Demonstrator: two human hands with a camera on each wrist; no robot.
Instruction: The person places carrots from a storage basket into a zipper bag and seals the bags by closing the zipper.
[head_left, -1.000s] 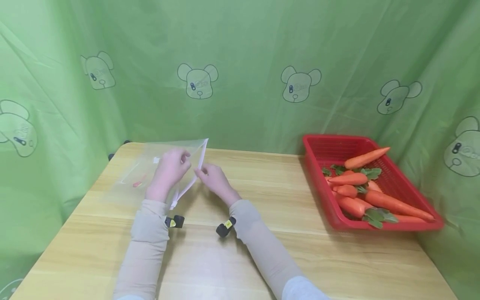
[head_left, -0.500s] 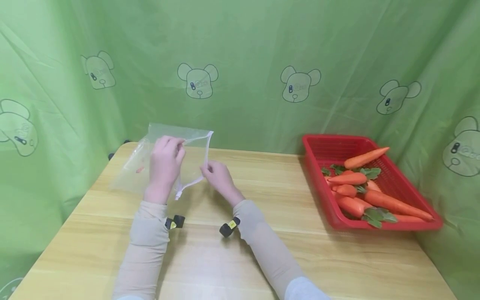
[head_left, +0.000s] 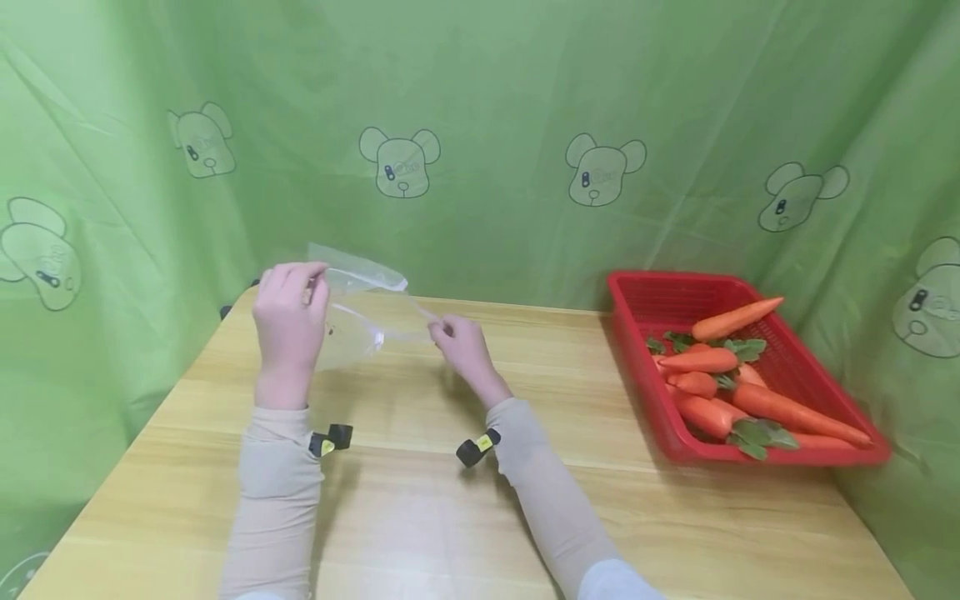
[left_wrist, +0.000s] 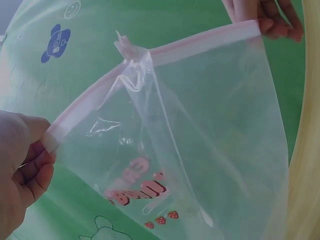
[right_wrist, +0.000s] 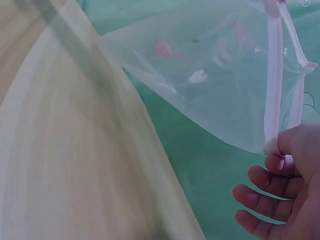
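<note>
Between the two hands a clear plastic zip bag [left_wrist: 220, 115] is stretched, its mouth pulled apart along a pale pink zip strip [left_wrist: 200, 42]. My left hand [head_left: 288, 325] pinches one side of the mouth between thumb and fingers. On the opposite side, my right hand [head_left: 465, 350] pinches the strip with thumb and forefinger; its other fingers are loosely bent in the right wrist view. Red lettering and small strawberries are printed on the bag. It is held above the table, and nothing shows inside it.
A red plastic basket [head_left: 637, 375] stands at the right of the wooden table [head_left: 405, 517]. Several carrots [head_left: 795, 410] with green leaves lie in it. A green curtain [head_left: 495, 83] with bear-head prints hangs behind and at both sides.
The bag has been lifted off the table and its mouth spread wider. My left hand has moved left and up; my right hand has shifted slightly right.
</note>
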